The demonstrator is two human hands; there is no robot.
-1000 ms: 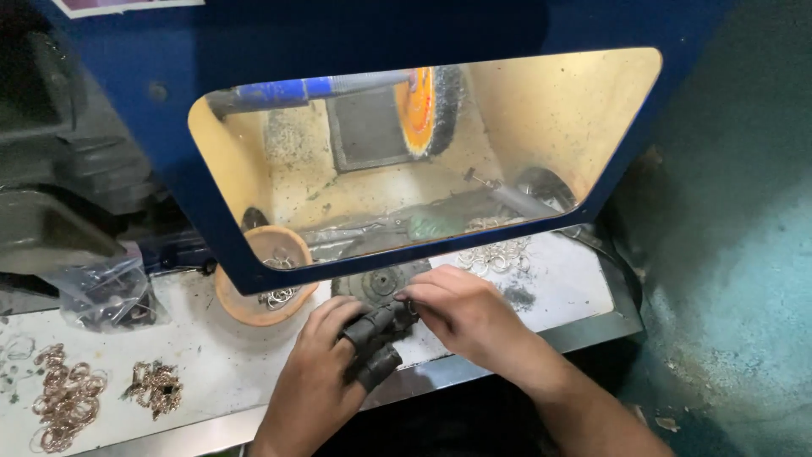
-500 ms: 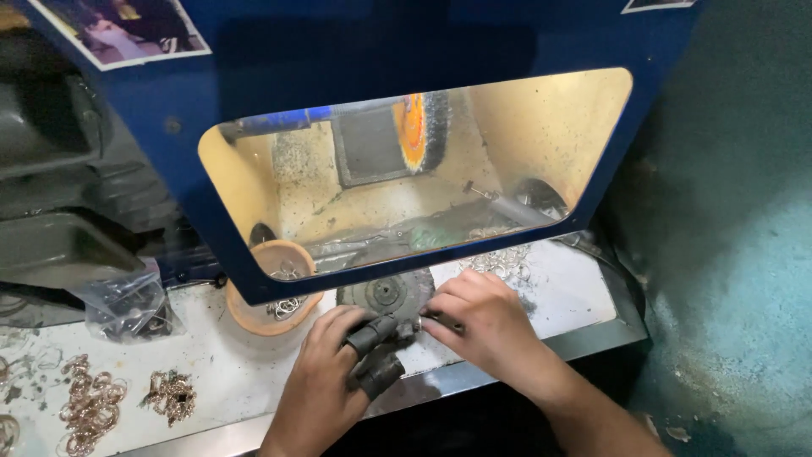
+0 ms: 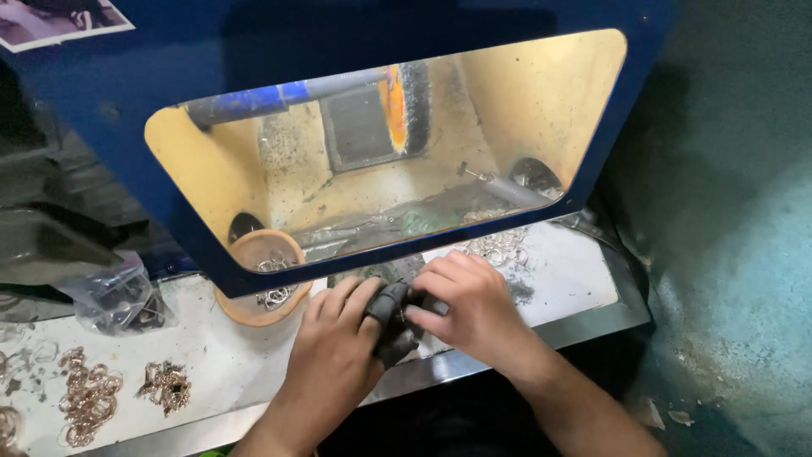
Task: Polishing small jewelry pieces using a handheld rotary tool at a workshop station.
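Near the table's front edge, at six o'clock below the blue machine hood (image 3: pixel 338 25), a dark, grimy wad of cloth-like finger covering (image 3: pixel 391 317) sits between both hands. Since a second ago the right hand (image 3: pixel 474 309) has slid in from three o'clock; its grip now pinches the wad, while the left hand (image 3: pixel 334 360) stays curled around it. At ten o'clock stands a round tan bowl of metal rings (image 3: pixel 262 283); gold-coloured ring clusters (image 3: pixel 89 398) lie at nine.

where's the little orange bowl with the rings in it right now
In the head view, the orange bowl sits left of centre on the white bench, half under the blue hood's lower edge, just left of the left hand.
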